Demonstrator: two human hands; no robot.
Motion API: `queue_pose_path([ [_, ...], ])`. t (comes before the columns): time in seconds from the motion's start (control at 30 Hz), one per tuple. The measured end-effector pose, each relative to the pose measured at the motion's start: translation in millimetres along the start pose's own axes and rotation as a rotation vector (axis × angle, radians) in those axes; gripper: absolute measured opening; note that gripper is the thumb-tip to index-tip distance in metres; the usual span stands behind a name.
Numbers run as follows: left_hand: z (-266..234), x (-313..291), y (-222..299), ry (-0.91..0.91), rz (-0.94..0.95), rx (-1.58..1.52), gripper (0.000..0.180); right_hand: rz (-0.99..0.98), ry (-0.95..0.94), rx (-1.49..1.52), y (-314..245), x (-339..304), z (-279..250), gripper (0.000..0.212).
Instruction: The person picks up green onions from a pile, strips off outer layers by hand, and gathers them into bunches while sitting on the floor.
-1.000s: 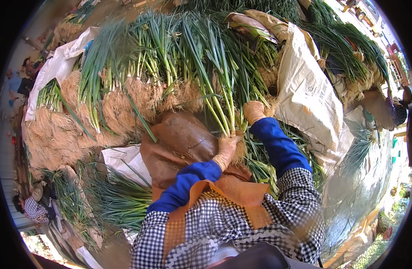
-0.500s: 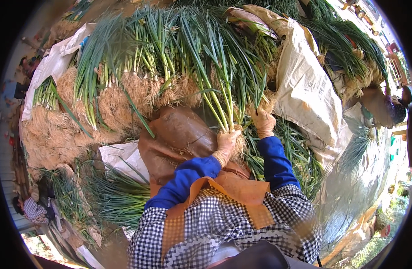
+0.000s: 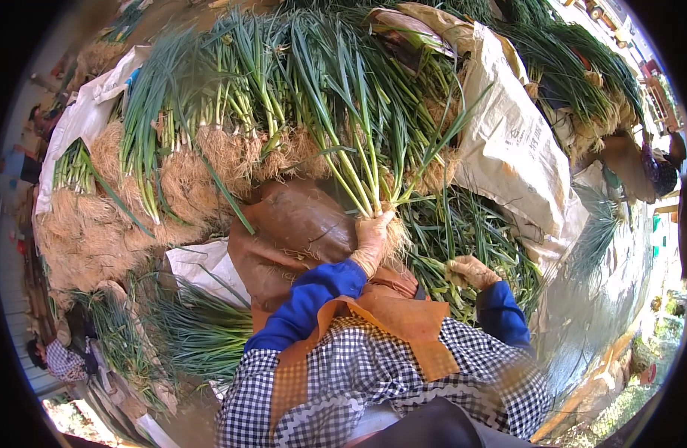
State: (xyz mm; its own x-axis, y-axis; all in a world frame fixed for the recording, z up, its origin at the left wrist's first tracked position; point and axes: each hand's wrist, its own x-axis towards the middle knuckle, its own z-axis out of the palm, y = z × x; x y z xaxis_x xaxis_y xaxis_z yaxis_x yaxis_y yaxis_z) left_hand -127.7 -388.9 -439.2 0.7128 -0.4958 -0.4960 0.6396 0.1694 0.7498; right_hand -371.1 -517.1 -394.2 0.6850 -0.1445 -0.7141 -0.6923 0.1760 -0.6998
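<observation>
Two gloved hands, left hand (image 3: 373, 237) gripping scallion bunch (image 3: 358, 160), tan sack (image 3: 508, 142) beside

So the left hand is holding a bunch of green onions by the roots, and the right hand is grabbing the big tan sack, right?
Not quite. In the head view the left hand does grip a bunch of green onions at its rooty end, but the right hand is not on the big tan sack. It is down among the loose green onions lying beside the brown apron.
</observation>
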Motion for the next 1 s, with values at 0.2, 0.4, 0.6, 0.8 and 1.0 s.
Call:
queue_pose_path([
  [0.2, -4.8, 0.6, -2.8, -0.034, 0.004, -0.003, 0.017, -0.142, 0.533, -0.113, -57.7, 54.8, 28.0, 0.054],
  [0.4, 8.3, -1.2, -0.2, -0.106, 0.030, -0.039, 0.021, -0.195, 0.628, -0.386, -106.2, 139.7, 43.3, 0.047],
  [0.6, -20.3, 12.2, -15.9, -0.153, -0.058, -0.137, 0.013, -0.350, 0.350, -0.130, -109.2, 61.1, 88.7, 0.030],
  [0.8, -3.9, 7.0, -12.5, -0.121, 0.079, 0.053, 0.017, -0.019, 0.293, -1.263, -103.7, 71.2, 24.0, 0.036],
  [1.0, -0.4, 5.5, -15.4, -0.086, 0.089, 0.163, 0.013, -0.374, 0.303, -0.744, -140.9, 138.0, 32.5, 0.047],
])
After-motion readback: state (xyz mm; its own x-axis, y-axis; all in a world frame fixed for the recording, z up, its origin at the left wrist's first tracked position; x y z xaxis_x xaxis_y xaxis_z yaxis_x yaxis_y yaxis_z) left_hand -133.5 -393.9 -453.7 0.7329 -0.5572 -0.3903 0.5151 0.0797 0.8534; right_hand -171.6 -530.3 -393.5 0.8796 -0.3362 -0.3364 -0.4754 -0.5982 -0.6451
